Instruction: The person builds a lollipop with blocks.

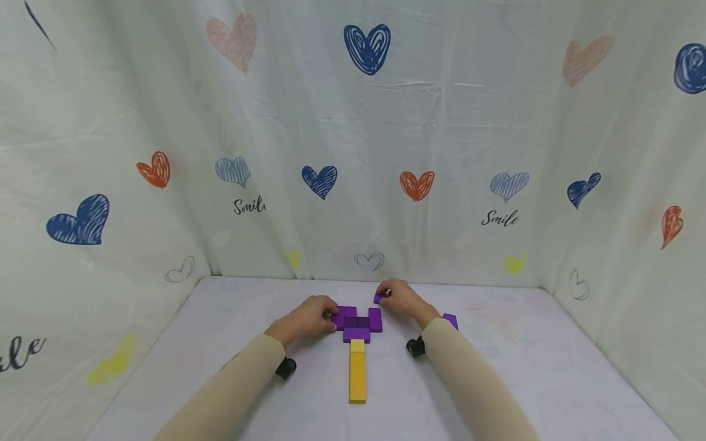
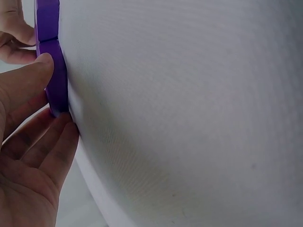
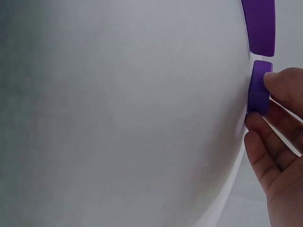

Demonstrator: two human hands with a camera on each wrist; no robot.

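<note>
On the table lies a cluster of flat purple blocks (image 1: 356, 334) with two darker purple squares in its middle. A column of yellow blocks (image 1: 357, 373) runs from its lower edge toward the near side. My left hand (image 1: 309, 315) pinches the leftmost purple block between thumb and fingers; the left wrist view shows this purple block (image 2: 57, 82) against another one. Beyond the cluster's right side, my right hand (image 1: 402, 299) pinches a small purple block (image 3: 259, 87). A narrow gap parts that block from the upright purple block (image 1: 375, 320) on the cluster's right.
Another purple block (image 1: 450, 320) lies to the right, partly hidden behind the right sleeve (image 1: 469, 373). The white table (image 1: 231, 306) meets a curtain (image 1: 331, 233) printed with hearts at its back edge and along both sides.
</note>
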